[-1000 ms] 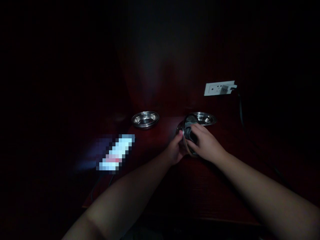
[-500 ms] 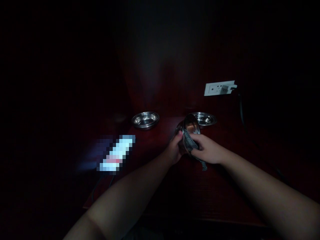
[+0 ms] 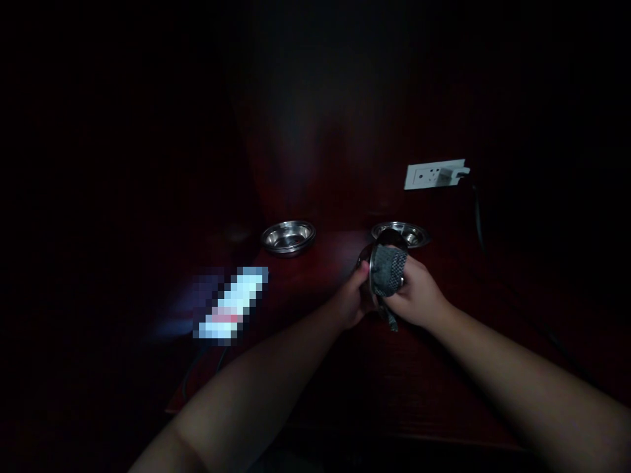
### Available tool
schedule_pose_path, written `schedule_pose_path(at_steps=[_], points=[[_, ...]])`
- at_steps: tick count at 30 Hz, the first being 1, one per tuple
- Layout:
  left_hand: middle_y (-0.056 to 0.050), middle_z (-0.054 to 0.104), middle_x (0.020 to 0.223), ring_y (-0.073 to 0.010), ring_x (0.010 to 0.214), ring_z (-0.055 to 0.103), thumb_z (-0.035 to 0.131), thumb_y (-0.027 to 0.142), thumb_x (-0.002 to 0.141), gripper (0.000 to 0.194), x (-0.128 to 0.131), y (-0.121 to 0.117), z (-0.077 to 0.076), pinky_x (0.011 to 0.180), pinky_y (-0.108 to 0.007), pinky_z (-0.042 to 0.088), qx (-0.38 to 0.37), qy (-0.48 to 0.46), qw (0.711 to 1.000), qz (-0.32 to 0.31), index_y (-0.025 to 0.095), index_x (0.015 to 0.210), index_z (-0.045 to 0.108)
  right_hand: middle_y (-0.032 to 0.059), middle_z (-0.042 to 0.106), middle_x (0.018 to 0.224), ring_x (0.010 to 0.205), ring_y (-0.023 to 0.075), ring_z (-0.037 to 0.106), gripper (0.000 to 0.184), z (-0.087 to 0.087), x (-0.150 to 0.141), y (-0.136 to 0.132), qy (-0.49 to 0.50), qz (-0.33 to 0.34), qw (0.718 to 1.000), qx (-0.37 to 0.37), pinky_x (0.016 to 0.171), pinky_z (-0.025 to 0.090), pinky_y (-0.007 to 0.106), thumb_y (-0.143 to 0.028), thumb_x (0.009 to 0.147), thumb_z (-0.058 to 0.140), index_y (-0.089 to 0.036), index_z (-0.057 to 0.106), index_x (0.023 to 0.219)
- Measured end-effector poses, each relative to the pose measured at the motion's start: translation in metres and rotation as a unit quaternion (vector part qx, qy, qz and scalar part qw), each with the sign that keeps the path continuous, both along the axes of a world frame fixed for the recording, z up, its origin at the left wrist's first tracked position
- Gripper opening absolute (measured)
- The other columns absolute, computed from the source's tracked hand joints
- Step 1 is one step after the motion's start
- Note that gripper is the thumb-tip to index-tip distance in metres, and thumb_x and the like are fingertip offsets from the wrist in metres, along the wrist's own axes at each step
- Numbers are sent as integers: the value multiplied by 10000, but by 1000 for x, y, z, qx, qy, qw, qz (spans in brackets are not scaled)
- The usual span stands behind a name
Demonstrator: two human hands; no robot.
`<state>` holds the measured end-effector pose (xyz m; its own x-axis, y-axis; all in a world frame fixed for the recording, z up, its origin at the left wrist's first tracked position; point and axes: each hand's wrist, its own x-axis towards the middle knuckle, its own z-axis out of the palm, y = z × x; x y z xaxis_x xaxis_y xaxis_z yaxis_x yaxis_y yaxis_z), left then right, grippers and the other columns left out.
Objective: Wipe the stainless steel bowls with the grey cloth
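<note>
In the head view, my left hand [image 3: 353, 297] grips a shiny metal bowl [image 3: 373, 269] from its outer left side, thumb near the rim. The bowl is tilted on its side above the table, its opening facing right. My right hand [image 3: 419, 289] is closed on a grey woven cloth [image 3: 389, 270], which lies against the bowl's opening and covers much of it. A loose end of the cloth hangs below. Most of my right fingers are hidden by the cloth and bowl.
A stack of metal bowls [image 3: 288, 238] stands at the back left of the dark red table [image 3: 315, 276]. Another metal dish [image 3: 401, 231] sits behind my hands. A bright blurred-out screen [image 3: 231, 305] lies at left. A white wall socket [image 3: 436, 174] holds a plug with a cable [image 3: 478, 217].
Both hands and the bowl have shifted slightly to the right. My right hand has turned with the cloth, which now shows more of its face across the bowl's opening.
</note>
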<state>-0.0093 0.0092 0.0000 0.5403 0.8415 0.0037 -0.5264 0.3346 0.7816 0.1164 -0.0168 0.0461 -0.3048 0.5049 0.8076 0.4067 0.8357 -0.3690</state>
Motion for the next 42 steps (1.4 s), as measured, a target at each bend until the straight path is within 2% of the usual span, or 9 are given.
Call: schedule_pose_path(at_steps=[3,6,11,16,19,25,29,33,42], points=[[-103,721,960,-287,965,655,631,631,696,562,1,-2,2,881,-438,477,2,-9,1000,4,171,1017,658,77,604,962,921,258,576,213,0,4,4,-32,-65,997,31,832,496,433,-116,707,588,-221,551,889],[-86,724,938,-265,932,665,640,598,709,531,1,-2,3,872,-420,487,0,-18,1000,19,180,1037,650,110,584,1031,996,290,552,236,-1,7,9,-93,-128,987,24,882,476,476,-123,735,564,-203,549,956],[-83,721,901,-254,849,678,607,589,741,522,1,3,-1,812,-430,510,-5,-17,999,39,182,1067,639,100,574,984,945,283,539,177,-4,10,13,-178,-146,972,-42,828,486,463,-148,756,560,-205,558,924],[-70,716,920,-250,854,679,646,542,727,518,-1,4,-2,800,-420,514,-1,-29,998,63,190,1106,617,76,572,908,870,234,553,135,-4,10,12,-194,-79,972,-105,790,485,402,-159,774,542,-189,548,906],[-62,714,888,-245,836,677,664,550,705,525,-1,4,-1,771,-402,519,-3,-24,997,74,189,1084,624,58,564,843,805,206,543,85,-3,9,12,-196,-24,974,-112,748,476,365,-135,772,523,-187,530,838],[-60,702,777,-227,766,666,632,598,708,517,-1,6,-1,746,-375,501,8,-20,997,76,164,988,659,44,565,819,748,183,514,149,0,9,9,-177,63,975,-119,718,463,354,-75,741,468,-191,524,816],[-76,714,826,-246,830,663,609,633,704,567,-1,6,0,783,-384,484,21,-22,997,70,170,1028,665,39,549,810,753,186,515,119,2,10,7,-163,110,973,-121,716,464,357,-109,781,440,-196,520,785],[-83,716,895,-255,889,655,592,643,715,589,-1,4,2,822,-394,474,27,-19,997,70,179,1069,664,46,553,834,777,192,518,121,1,12,6,-156,137,971,-118,725,467,363,-123,802,423,-198,519,805],[-74,713,865,-225,821,644,598,684,681,627,-1,4,3,820,-370,467,41,-17,997,68,180,1045,684,60,561,881,819,196,532,138,1,13,6,-151,165,968,-116,762,459,365,-237,899,399,-187,523,867]])
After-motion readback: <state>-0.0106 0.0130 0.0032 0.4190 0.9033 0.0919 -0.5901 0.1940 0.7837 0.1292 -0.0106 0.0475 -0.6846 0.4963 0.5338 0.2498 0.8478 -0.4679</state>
